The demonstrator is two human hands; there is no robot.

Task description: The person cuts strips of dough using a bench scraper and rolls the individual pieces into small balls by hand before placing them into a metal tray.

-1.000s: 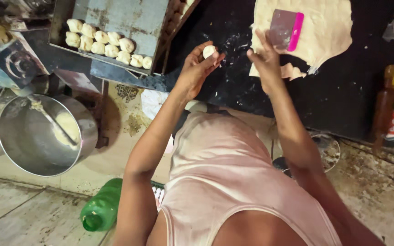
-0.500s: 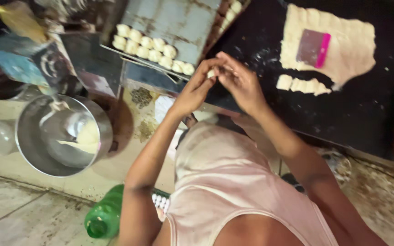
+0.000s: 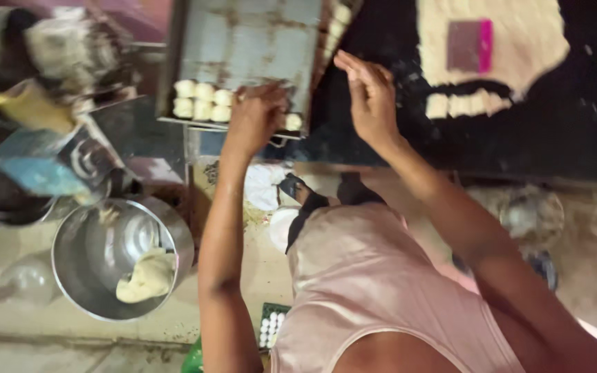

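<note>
My left hand [image 3: 257, 117] reaches over the near edge of a grey metal baking tray [image 3: 250, 41], fingers curled down among a row of small pale dough balls [image 3: 202, 100]; whether it holds one is hidden. My right hand [image 3: 371, 93] hovers open and empty over the dark worktop [image 3: 575, 145], just right of the tray. Further right lies a flattened sheet of dough [image 3: 519, 48] with a pink scraper [image 3: 470, 45] on it and a strip of cut dough pieces [image 3: 466, 105] below.
A steel bowl [image 3: 91, 255] with a lump of dough [image 3: 148, 276] stands on the floor at lower left. A blue box [image 3: 39, 169] and clutter sit at left. A green bottle [image 3: 191, 359] is at the bottom edge.
Both hands were together rolling a dough ball. They have parted: the left moved to the tray's row of balls, the right opened and lifted beside it. The view shifted left.
</note>
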